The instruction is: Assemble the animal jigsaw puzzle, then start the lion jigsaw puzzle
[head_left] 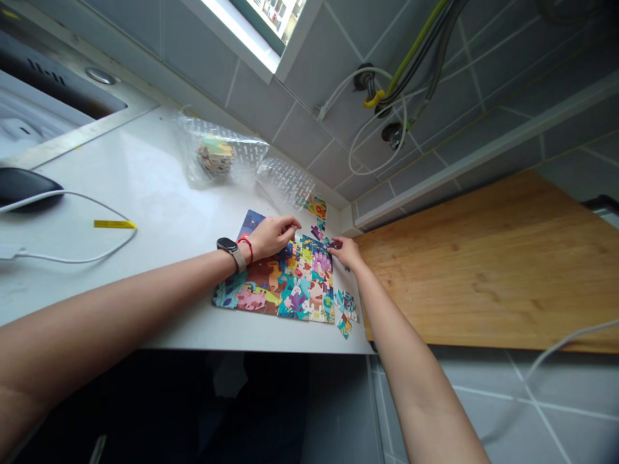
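Left hand (pixel 271 238) leans over the puzzle (pixel 294 290) on the desk (pixel 164 212), fingers curled narrow, whether gripping anything I can't tell; and here's the right hand (pixel 347 251), the nearer one to the puzzle's two o'clock corner, fingers pinched on a small piece (pixel 333 245), long axis unreadable, the puzzle spreading away toward eight o'clock

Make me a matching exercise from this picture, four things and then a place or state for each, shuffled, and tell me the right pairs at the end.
Things:
1. Puzzle
2. Wooden board
3. Yellow tag
4. Clear plastic bag

Places or states:
A. Attached to the white cable
B. Holding a stack of pieces
C. Partly covered by the left hand
D. On the picture's right side

Pairs: 1-C, 2-D, 3-A, 4-B
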`<state>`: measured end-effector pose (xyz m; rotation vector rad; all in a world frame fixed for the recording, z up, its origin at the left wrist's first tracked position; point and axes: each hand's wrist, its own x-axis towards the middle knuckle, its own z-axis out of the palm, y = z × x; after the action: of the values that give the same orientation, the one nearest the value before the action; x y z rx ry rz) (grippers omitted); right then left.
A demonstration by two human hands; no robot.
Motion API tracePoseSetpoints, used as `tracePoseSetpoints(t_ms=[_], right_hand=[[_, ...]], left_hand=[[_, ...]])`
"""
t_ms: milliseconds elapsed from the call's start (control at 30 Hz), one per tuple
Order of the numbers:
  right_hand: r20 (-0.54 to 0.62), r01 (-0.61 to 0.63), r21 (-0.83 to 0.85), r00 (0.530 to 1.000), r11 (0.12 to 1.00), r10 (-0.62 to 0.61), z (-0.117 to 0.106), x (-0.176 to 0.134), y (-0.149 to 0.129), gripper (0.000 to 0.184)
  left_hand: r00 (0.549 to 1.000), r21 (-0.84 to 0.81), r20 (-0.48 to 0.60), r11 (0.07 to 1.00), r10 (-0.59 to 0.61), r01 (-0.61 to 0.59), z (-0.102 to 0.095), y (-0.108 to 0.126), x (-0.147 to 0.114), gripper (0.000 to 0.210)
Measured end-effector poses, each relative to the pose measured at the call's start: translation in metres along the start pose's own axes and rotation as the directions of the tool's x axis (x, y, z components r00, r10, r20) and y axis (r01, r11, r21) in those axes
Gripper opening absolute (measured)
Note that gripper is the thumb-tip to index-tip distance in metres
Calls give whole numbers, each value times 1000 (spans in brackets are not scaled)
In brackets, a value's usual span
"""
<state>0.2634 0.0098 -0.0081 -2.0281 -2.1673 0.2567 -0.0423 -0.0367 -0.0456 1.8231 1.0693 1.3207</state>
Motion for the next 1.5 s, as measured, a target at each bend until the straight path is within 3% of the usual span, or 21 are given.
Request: tracePoseSetpoints(t_ms=[200,267,367,533,633,767,933,1033,1200,1500], right_hand=[[-118,118,-26,986,993,-120,-13,-30,-23,35],[-152,220,-46,963,974,-225,-19,-52,-37,35],[-200,397,-140,886,907,-418,-26,-93,-55,35],[-225,444,-204,846,872,-483,-31,-157,-62,26],[-286,411,-164,850,897,-442,-22,-194,-51,5],[-381,315,-58,870,947,-313,3,-247,-40,13],[-488,204,53,859,978,-153,34,-293,-51,13],[-564,152,146,825,978,-43,53,-297,-60,13],[-696,111,248,711,962,98,77,-288,-67,18],[-688,37,260,709,965,158,78,-286,-73,20]], left_hand=[[1000,13,9,1000,-19,19,1,-1,0,28],[999,15,28,1000,-23,23,0,0,0,29],[998,17,66,1000,-23,22,-1,0,0,29],[998,-5,54,1000,-29,29,-1,-1,1,30],[998,-39,54,999,-33,35,-2,-2,2,30],[998,-67,51,997,-38,41,-3,-1,1,30],[998,-70,47,997,-35,38,-2,-2,1,29],[998,-67,49,997,-37,40,-4,-2,1,29],[997,-47,76,998,-29,32,-5,-1,1,30],[988,52,152,998,-35,27,-3,-1,2,33]])
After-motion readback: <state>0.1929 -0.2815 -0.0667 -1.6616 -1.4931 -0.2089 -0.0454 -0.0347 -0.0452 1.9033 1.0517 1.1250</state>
